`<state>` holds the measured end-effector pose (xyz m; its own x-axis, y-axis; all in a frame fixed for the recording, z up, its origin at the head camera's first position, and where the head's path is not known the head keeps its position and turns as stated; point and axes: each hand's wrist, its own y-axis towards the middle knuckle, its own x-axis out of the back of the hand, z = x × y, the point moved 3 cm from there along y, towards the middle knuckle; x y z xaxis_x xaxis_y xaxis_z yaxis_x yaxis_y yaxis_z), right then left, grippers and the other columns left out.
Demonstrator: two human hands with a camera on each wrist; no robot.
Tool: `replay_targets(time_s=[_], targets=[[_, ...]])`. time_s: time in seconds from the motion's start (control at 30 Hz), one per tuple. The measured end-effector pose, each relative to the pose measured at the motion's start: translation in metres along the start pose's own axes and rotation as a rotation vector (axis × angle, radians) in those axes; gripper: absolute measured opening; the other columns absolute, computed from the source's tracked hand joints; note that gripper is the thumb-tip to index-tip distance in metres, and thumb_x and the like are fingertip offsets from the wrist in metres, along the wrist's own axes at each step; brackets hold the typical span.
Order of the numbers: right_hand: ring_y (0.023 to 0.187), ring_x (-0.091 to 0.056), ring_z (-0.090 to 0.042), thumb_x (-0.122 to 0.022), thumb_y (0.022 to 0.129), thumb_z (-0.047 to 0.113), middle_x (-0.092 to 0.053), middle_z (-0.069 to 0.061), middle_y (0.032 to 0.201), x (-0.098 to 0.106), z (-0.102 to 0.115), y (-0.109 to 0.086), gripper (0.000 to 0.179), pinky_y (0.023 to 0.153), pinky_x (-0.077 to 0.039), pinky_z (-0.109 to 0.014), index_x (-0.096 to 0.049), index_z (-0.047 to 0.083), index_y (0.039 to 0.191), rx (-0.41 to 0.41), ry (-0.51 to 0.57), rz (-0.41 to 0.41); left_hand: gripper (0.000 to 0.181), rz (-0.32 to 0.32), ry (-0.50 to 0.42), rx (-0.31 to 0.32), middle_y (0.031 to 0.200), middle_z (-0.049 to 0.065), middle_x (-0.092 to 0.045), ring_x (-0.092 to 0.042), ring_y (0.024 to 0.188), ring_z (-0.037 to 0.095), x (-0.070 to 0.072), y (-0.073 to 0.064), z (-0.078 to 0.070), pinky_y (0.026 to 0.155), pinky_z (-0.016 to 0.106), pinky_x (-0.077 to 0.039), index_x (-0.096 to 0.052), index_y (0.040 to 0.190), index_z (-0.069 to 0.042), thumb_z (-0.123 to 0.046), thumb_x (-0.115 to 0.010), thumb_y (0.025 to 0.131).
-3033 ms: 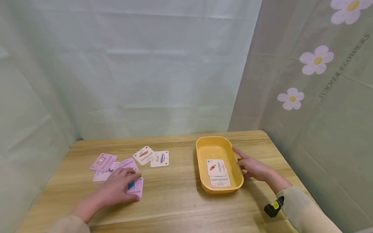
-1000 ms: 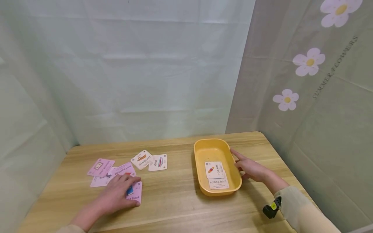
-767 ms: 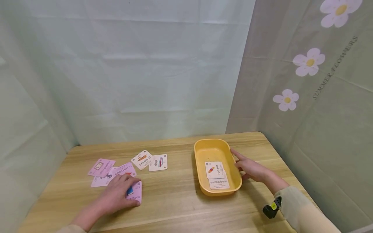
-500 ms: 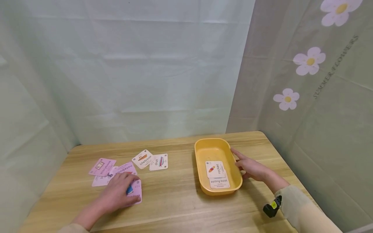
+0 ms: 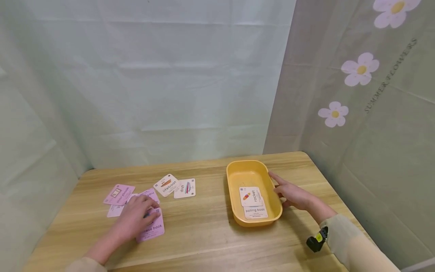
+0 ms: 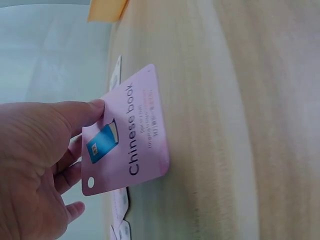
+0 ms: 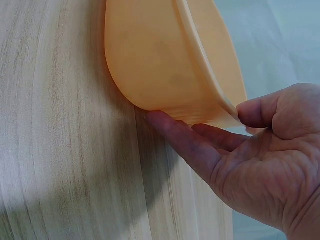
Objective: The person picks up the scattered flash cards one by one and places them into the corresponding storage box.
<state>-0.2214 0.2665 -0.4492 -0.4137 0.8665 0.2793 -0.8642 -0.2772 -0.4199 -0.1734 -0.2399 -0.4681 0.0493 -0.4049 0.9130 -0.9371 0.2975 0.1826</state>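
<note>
My left hand (image 5: pixel 136 215) pinches a pink "Chinese book" card (image 6: pixel 125 135) near its picture edge, with the thumb on the printed face. The card is tilted up off the table, and part of it is hidden by the fingers in the head view. Just beyond lie a pink notebook card (image 5: pixel 149 194) and a storybook card (image 5: pixel 119 194), overlapping others. My right hand (image 5: pixel 295 194) holds the right side of a yellow tray (image 7: pixel 150 55): the thumb meets its rim and the fingers lie against the outer wall. Inside are a rocket card (image 5: pixel 250 197) and a sailing boat card (image 5: pixel 256 212).
A lifeboat card (image 5: pixel 165 185) and a ship card (image 5: pixel 185 188) touch at the middle back of the wooden table (image 5: pixel 204 241). Pale cloth (image 5: pixel 183 83) hangs behind the table and along both sides, with printed flowers on the right.
Over the last half second my left hand has shifted slightly away from me and tilted the "Chinese book" card up, so more of its printed face shows. My right hand and the tray have stayed put.
</note>
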Motion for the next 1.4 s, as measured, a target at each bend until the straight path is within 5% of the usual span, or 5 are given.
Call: replay_targets(time_s=[0.47,1.03,1.4], targets=[[0.126,-0.054,-0.039,-0.044,0.103,0.009,-0.03,-0.034,0.157,0.0,0.0,-0.003,0.076,0.088,-0.057,-0.056,-0.003,0.023,0.166,0.009,0.024,0.012,0.008,0.029,-0.029,-0.008,0.112,0.004,-0.065,-0.054,0.111,0.036,0.011,0.002,0.001,0.098,0.059,-0.04,-0.068,0.091,-0.026,-0.026,-0.076,0.093],[0.131,-0.05,-0.042,-0.044,0.103,0.009,-0.027,-0.034,0.158,0.0,0.0,-0.001,0.076,0.089,-0.056,-0.057,-0.003,0.023,0.166,0.008,0.027,0.015,0.012,0.146,-0.257,0.089,0.119,0.005,-0.062,-0.048,0.113,0.032,0.025,0.005,-0.007,0.084,0.044,-0.045,-0.066,0.088,-0.024,-0.029,-0.072,0.096],[0.128,-0.052,-0.04,-0.044,0.103,0.01,-0.028,-0.034,0.158,0.001,0.0,-0.001,0.077,0.089,-0.056,-0.056,-0.004,0.024,0.166,0.007,0.022,0.018,0.012,0.079,-0.244,0.072,0.114,0.0,-0.062,-0.05,0.116,0.033,0.028,0.008,-0.011,0.091,0.052,-0.044,-0.067,0.086,-0.027,-0.03,-0.073,0.096]])
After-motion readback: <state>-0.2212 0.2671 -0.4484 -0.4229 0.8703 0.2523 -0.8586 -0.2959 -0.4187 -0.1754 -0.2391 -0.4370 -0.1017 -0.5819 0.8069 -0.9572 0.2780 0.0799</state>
